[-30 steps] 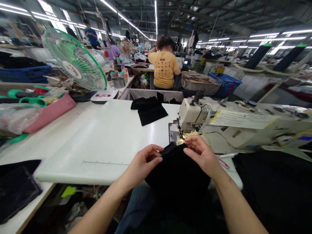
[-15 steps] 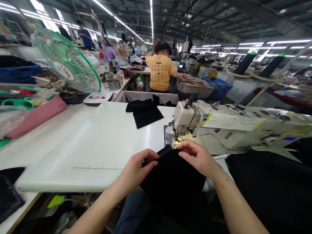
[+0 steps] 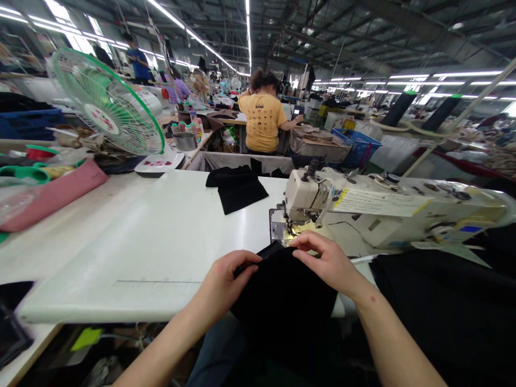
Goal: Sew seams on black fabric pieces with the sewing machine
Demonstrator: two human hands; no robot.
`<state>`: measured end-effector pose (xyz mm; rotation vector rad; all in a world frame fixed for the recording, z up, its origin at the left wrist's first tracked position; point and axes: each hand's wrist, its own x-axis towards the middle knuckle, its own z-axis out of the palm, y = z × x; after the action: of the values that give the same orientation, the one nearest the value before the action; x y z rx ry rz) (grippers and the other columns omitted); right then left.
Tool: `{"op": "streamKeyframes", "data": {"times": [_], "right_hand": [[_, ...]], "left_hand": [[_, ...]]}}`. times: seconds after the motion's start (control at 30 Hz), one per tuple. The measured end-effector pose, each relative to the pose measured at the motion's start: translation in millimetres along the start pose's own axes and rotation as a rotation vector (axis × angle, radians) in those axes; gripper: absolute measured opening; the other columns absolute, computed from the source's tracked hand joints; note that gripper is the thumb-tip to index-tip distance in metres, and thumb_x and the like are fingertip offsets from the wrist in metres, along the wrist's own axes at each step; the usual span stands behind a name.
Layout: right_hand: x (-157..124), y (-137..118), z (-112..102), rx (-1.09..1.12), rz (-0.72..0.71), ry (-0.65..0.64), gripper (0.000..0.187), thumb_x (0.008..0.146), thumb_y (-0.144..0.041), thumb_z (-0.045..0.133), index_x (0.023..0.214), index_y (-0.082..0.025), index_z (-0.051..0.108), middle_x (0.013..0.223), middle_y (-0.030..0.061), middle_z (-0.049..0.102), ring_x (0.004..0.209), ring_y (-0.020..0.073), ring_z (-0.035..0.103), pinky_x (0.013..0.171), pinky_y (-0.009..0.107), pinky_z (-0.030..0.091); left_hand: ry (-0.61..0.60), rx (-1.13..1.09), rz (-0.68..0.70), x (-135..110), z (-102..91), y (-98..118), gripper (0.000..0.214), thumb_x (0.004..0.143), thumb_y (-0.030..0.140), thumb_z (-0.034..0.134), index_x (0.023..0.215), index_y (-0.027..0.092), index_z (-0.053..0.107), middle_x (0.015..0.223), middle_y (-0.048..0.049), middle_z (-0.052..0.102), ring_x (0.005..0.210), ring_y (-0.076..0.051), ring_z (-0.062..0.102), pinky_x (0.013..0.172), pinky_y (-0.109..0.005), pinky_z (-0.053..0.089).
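A piece of black fabric (image 3: 286,290) hangs over the front edge of the white sewing table (image 3: 161,236) onto my lap. My left hand (image 3: 231,274) pinches its upper left edge between thumb and fingers. On the upper right edge, my right hand (image 3: 322,260) grips the same cloth, fingers bent and thumb below. A narrow folded strip shows along the top edge between the hands. Just beyond my right hand stands the head of the sewing machine (image 3: 306,196), its needle area close to the fabric's top edge. The fingertips' undersides are hidden by the cloth.
Black cut pieces (image 3: 237,188) lie at the table's far side. More black fabric (image 3: 435,301) is heaped at the right. A green-rimmed fan (image 3: 107,107) and a pink cloth (image 3: 60,193) are on the left. A co-worker in a yellow shirt (image 3: 262,123) sits ahead.
The view has shifted slightly, so most things sit a little further left. Both hands keep their hold on the black fabric, almost unmoved. The co-worker's right arm ahead has shifted a little.
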<state>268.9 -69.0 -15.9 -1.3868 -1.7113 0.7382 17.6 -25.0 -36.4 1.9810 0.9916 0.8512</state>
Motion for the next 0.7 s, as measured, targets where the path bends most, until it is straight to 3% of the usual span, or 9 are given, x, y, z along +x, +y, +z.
{"op": "streamKeyframes", "data": {"times": [0.37,0.5,0.6,0.7], "right_hand": [[1.5,-0.3,-0.2,-0.020,-0.034,-0.011,0.005,0.093,-0.030,0.064,0.094,-0.026,0.068,0.096,0.0018,0.068,0.091,0.0198,0.064,0.082,0.033,0.051],[3.3,0.5,-0.6,-0.090,-0.108,-0.004,0.008,0.096,-0.027,0.059,0.089,-0.026,0.063,0.092,0.0024,0.064,0.088,0.0201,0.061,0.082,0.035,0.050],[4.3,2.1,-0.6,-0.092,-0.165,0.024,0.009,0.096,-0.026,0.056,0.089,-0.025,0.061,0.100,0.0045,0.063,0.095,0.0211,0.061,0.086,0.036,0.049],[4.0,4.1,1.0,-0.060,-0.136,0.032,0.007,0.095,-0.026,0.057,0.089,-0.025,0.060,0.102,0.0046,0.066,0.097,0.0218,0.062,0.088,0.037,0.049]], "left_hand": [[0.004,0.007,-0.025,0.5,-2.1,-1.5,0.016,0.083,0.020,0.061,0.090,0.026,0.075,0.088,-0.0003,0.078,0.083,-0.021,0.071,0.082,-0.033,0.055],[0.016,-0.005,-0.029,0.1,-0.5,-1.5,0.017,0.084,0.023,0.062,0.091,0.027,0.076,0.088,-0.0006,0.079,0.083,-0.022,0.072,0.082,-0.034,0.055],[0.026,-0.001,-0.040,-1.1,1.1,-3.5,0.016,0.084,0.026,0.064,0.091,0.028,0.077,0.089,-0.0009,0.080,0.084,-0.023,0.073,0.082,-0.034,0.055],[0.020,0.030,-0.048,-2.4,0.2,-7.5,0.013,0.086,0.028,0.064,0.089,0.028,0.077,0.088,-0.0010,0.080,0.082,-0.023,0.073,0.080,-0.033,0.054]]}}
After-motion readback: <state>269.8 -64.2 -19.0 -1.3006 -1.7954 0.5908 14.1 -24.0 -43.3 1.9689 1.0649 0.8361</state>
